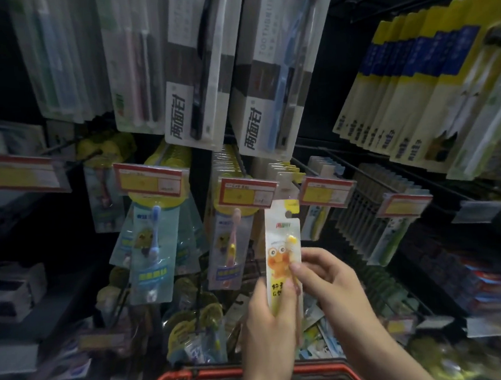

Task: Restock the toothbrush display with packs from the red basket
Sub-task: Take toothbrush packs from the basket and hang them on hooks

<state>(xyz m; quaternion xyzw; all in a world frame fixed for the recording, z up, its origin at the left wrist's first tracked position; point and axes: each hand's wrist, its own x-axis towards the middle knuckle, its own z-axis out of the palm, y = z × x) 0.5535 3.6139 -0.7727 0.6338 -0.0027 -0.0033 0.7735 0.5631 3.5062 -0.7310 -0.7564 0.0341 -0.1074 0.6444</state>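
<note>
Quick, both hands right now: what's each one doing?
Left hand: grips the lower end of the narrow white-and-yellow toothbrush pack.
Right hand: pinches the same pack's right edge.

Glossy clear-plast. pack [280,241], smooth red plast. basket [175,378]

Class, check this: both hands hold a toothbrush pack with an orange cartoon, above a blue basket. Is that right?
Not quite: the head view shows the basket is red, not blue. The left hand and right hand do both hold the toothbrush pack with the orange cartoon above it.
</note>
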